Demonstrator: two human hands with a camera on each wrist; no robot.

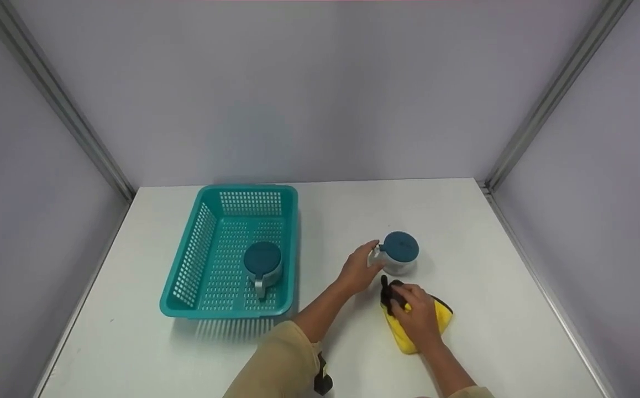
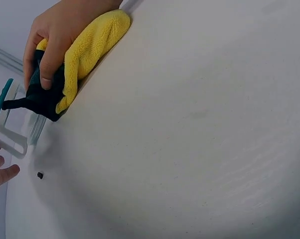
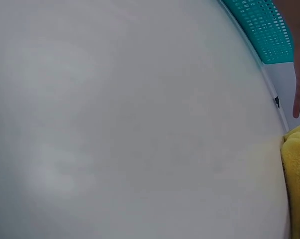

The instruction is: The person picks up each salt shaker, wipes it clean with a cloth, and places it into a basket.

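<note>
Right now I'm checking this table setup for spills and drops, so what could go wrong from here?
1. The left hand touches only the handle of the cup, which stands upside down on the table; a lift by that small grip could let it tilt or slip.
2. The right hand grips the cloth right beside the cup; a sweep of the cloth might knock it.

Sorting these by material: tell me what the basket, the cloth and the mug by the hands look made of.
Basket: moulded teal plastic, going by its perforated grid walls and slight sheen.
Cloth: yellow fleecy microfibre, judging by its fuzzy pile, with a dark part; right hand grips it.
Mug: probably clear plastic or glass, see-through handle, teal underside; left hand holds it.
</note>
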